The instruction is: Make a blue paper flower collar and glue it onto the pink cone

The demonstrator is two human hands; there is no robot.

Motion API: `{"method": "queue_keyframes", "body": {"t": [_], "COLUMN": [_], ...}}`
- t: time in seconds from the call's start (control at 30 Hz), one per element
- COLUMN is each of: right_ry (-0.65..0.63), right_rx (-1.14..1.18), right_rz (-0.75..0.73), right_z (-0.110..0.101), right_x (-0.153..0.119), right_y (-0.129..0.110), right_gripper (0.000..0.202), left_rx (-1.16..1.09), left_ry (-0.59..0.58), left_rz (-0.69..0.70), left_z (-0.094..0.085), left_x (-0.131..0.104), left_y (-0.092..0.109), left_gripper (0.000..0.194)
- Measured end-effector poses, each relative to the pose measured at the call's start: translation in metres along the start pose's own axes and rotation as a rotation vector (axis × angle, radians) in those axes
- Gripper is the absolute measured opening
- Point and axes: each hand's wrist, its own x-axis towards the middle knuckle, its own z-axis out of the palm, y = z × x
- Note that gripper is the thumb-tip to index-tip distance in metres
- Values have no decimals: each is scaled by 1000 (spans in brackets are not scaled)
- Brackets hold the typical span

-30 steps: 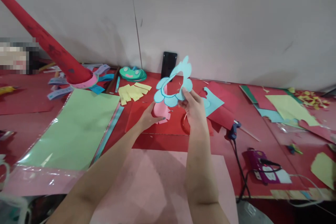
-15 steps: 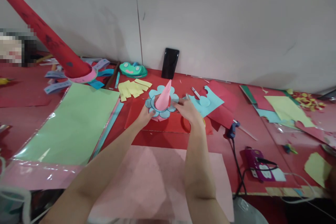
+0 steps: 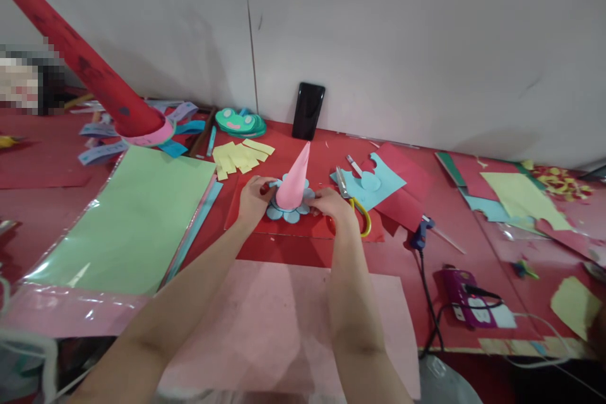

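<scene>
A pink paper cone point(image 3: 293, 182) stands point up, leaning slightly right, through the middle of a light blue paper flower point(image 3: 290, 217) with outlined petals. The flower lies nearly flat around the cone's base. My left hand point(image 3: 254, 201) is closed with curled fingers on the flower's left petals. On the right side, my right hand point(image 3: 330, 203) pinches the petal edge. Yellow-handled scissors point(image 3: 362, 217) lie just right of that hand, partly hidden by it. Beneath the flower is a red sheet point(image 3: 303, 227).
A phone point(image 3: 308, 111) leans against the wall. Yellow paper strips point(image 3: 239, 158) and green frog cutouts point(image 3: 240, 122) lie behind. A glue gun point(image 3: 420, 233) with its cable is at right. Green sheets point(image 3: 127, 221) and a tall red cone point(image 3: 89, 69) stand left; pink paper point(image 3: 284, 322) lies in front.
The blue flower has come down from a raised, tilted position to lie flatter around the cone's base. My left hand has moved up along its left side; more of the scissors shows.
</scene>
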Motion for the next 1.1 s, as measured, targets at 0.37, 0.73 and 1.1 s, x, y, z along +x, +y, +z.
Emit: {"method": "queue_keyframes", "body": {"t": [0.37,0.73,1.1], "right_ry": [165,-32,-140], "right_rx": [-225,-60,-73], "right_rz": [47,-362,-247], "right_z": [-8,-14,-4], "right_x": [-9,-22,-4], "right_y": [-2,-8,2], "right_gripper": [26,56,64], "left_rx": [-210,-156,37], "left_ry": [-151,-521,-633], "left_rz": [140,156,210], "left_z": [-18,-10,-15], "left_x": [4,-8,-4], "left_y": [9,12,17], "left_gripper": [25,71,70]}}
